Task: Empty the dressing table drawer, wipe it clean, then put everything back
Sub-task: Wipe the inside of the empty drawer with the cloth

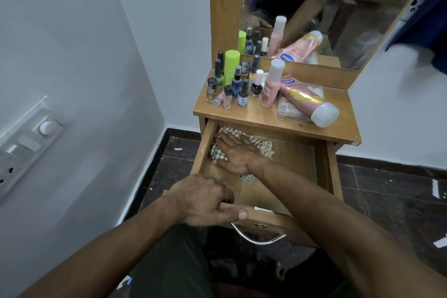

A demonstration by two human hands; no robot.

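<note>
Drawer (297, 159) open and emptied, bottles (232, 80) and tube (307, 99) parked on tabletop (338, 128); right hand (235, 153) flat, pressing checked cloth (262, 146) into far-left corner, left hand (205, 201) gripping near front edge: wiping underway, restocking left.

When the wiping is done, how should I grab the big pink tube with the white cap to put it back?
Grip the big pink tube around its middle, coming from above. It lies on its side on the dressing table top, resting across a flat clear packet, white cap pointing toward the front right. The body is long and rounded, so fingers wrap it easily; the upright pink bottle stands close on its left, so probably avoid reaching in from there.
</note>
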